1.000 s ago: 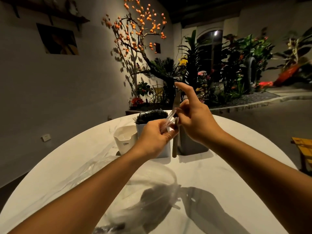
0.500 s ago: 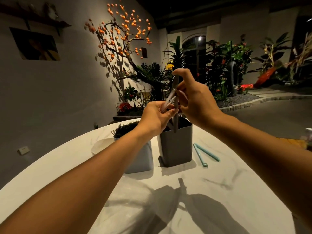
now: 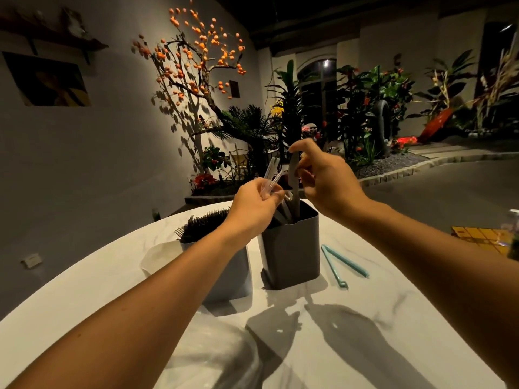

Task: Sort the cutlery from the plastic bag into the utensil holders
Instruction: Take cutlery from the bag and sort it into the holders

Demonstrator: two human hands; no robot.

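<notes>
Your left hand [image 3: 254, 204] is pinching clear plastic cutlery [image 3: 271, 175], fingers clamped on it, just above dark holder [image 3: 292, 248]. Your right hand [image 3: 323, 178] is gripping grey piece [image 3: 293, 175], its lower end sinking into that holder.

Risks, as judged:
- Clear pieces are fanning out of pinch; one may be slipping to tabletop [image 3: 365, 318].
- Crowded handles may be blocking grey piece, tipping holder.
- Left forearm is passing close over fork holder [image 3: 224, 265]; nudge likely.
- Plastic bag [image 3: 213, 357] is lying near, at lower edge.

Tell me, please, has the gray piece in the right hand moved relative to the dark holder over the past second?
Yes. The gray piece, pinched by the right hand, now stands inside the dark holder; earlier it hung in front of the holder's left edge.
</notes>
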